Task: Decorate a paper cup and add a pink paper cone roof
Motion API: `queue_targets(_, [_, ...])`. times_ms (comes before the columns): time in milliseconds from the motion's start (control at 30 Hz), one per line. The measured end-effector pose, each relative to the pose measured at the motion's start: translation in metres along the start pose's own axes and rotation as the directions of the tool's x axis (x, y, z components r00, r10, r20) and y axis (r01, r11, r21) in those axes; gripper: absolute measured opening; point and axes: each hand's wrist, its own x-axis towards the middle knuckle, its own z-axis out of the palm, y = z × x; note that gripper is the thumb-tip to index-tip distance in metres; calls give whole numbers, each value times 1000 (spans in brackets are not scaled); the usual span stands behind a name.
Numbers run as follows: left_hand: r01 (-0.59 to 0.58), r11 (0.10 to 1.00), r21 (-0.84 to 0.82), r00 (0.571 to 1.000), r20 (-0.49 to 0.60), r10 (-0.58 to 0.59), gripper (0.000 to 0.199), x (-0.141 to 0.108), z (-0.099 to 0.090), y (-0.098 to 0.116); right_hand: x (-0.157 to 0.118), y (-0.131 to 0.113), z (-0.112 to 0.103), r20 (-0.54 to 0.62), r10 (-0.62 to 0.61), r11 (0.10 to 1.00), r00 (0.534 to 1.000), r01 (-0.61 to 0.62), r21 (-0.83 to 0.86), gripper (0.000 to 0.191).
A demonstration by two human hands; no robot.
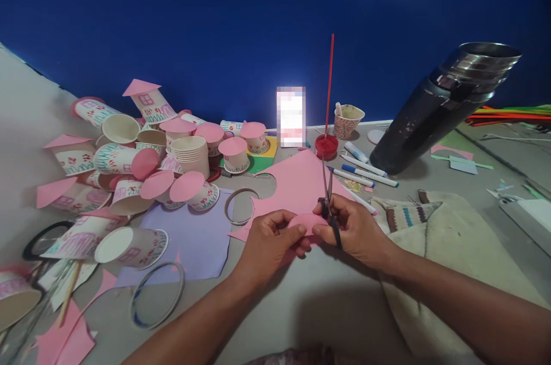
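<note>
My left hand [275, 236] pinches a small curved piece of pink paper [306, 221] between thumb and fingers. At the paper's other side, my right hand [350, 230] also grips its edge with thumb and fingertip. The same right hand has scissors [328, 195] hooked on its fingers, blades pointing up and away from the paper. Behind both hands lies a larger pink sheet [297, 181] with rounded cut-outs along its left side. A grey ring [240, 206] rests beside that sheet, left of my hands.
Decorated paper cups [189, 152] with pink roofs crowd the left. A purple sheet [193, 244] and another ring [157, 295] lie nearer. Markers [365, 173], a red glue pot [326, 147] and a tall black flask [430, 112] stand rightward, above a cloth bag [456, 256].
</note>
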Motion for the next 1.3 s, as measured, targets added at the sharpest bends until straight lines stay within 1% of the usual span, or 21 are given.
queue_targets(200, [23, 999, -25, 1000, 5, -23, 33, 0, 0, 0, 1, 1, -1, -2, 19, 1000, 1000, -19, 24, 24])
queue_targets(367, [22, 1000, 5, 1000, 0, -22, 32, 0, 1, -1, 0, 0, -1, 17, 42, 998, 999, -42, 36, 23])
queue_targets(567, [31, 999, -23, 999, -11, -31, 30, 0, 3, -1, 0, 1, 0, 24, 28, 999, 999, -29, 18, 20])
queue_targets(700, [34, 999, -24, 999, -20, -35, 28, -1, 2, -2, -1, 0, 0, 38, 19, 999, 999, -21, 36, 18])
queue_targets(767, [19, 1000, -17, 1000, -5, -19, 28, -1, 1, -3, -1, -2, -1, 43, 30, 999, 999, -32, 44, 18])
queue_targets(900, [11, 1000, 9, 996, 85, -12, 33, 0, -1, -7, -2, -3, -1, 60, 46, 998, 997, -49, 46, 19])
queue_targets(967, [8, 999, 44, 994, 111, -13, 37, 0, 0, -7, -3, -2, 0, 61, 40, 998, 997, -43, 37, 18])
queue_targets(1133, [13, 992, 124, 994, 108, -26, 38, -1, 2, -6, -4, 2, 1, 61, 52, 997, 997, -55, 51, 17])
queue_targets(1233, [12, 991, 133, 995, 93, -25, 36, -2, 3, -5, -5, 2, 2, 58, 55, 997, 997, -58, 57, 17])
queue_targets(1300, [17, 991, 136, 994, 102, -31, 36, -1, 3, -5, -6, 1, 3, 61, 58, 997, 996, -61, 55, 17])
